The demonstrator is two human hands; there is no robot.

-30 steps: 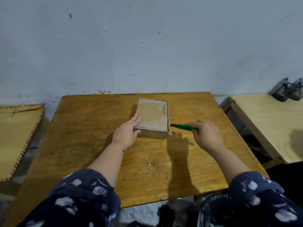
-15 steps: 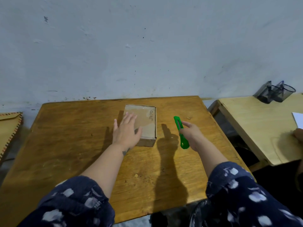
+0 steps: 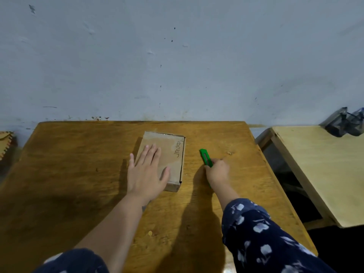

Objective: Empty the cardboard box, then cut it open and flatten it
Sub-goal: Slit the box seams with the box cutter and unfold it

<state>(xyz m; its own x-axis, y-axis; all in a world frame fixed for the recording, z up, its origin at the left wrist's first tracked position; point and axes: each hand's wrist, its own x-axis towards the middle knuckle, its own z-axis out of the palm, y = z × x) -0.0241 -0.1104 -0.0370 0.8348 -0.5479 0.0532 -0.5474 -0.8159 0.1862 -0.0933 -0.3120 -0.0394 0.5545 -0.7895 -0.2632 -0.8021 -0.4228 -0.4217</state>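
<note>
Left hand (image 3: 146,174) lies flat and open on the closed box (image 3: 167,152) mid-table (image 3: 78,174), we judge to pin it for cutting; right hand (image 3: 217,171) is closed round the green cutter (image 3: 205,157) just beside the box, ready

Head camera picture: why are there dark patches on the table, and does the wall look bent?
Head view: light from above and behind casts shadows of the arms across the wooden table; the wide-angle lens bows the wall and table edges; the sleeves near the frame's bottom look soft.
</note>
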